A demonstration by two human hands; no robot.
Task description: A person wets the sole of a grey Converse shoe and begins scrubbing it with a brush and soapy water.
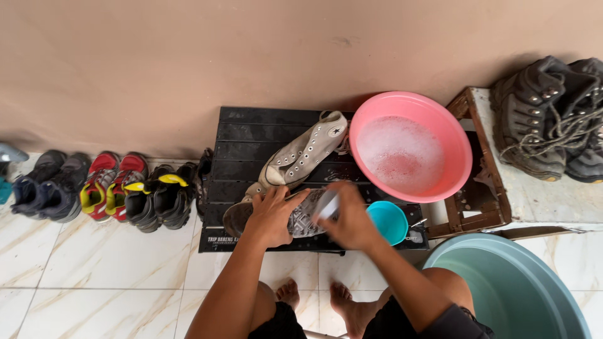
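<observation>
Along the wall at your far left a row of shoes is waiting: a dark pair [45, 186], a red pair [110, 182] and a black-and-yellow pair [158, 196], all well clear of your work. Your left hand [271, 216] is clamping down on the grey shoe [301, 216] lying sole-up on the low black slatted table [264, 135], fingers wrapped over its edge; keep pressing it flat, since a wet sole will probably be skidding on those slats. Your right hand [349, 221] is closed around something pale and blurred, likely a brush, working on that same sole; what exactly it is gripping cannot be told. Short strokes along the tread grooves are probably serving you best, with the toe braced against your left palm. The matching high-top [304, 154] is lying on its side just behind. The small blue cup [388, 221] is sitting just beside your right wrist, so be minding your elbow. The pink basin [411, 145] of suds is standing within reach, with heavy boots [553, 122] on the ledge and a large teal tub [515, 295] at your right knee.
</observation>
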